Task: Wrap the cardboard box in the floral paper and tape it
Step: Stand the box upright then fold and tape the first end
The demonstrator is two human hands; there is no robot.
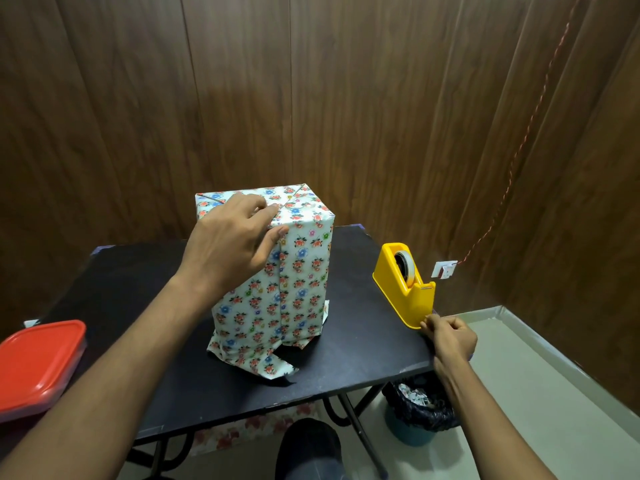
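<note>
Box point(273, 268) stood upright mid-table point(346, 358), paper point(301, 271) seam pressed by left hand point(228, 244); tape pinched by right hand point(450, 336) at dispenser point(403, 285), 3 o'clock; paper judged thin, slippery, best pinned at overlap

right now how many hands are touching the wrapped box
1: the left hand presses on the top front edge of the wrapped box. The right hand is apart from it, pinching at the yellow tape dispenser.
</note>
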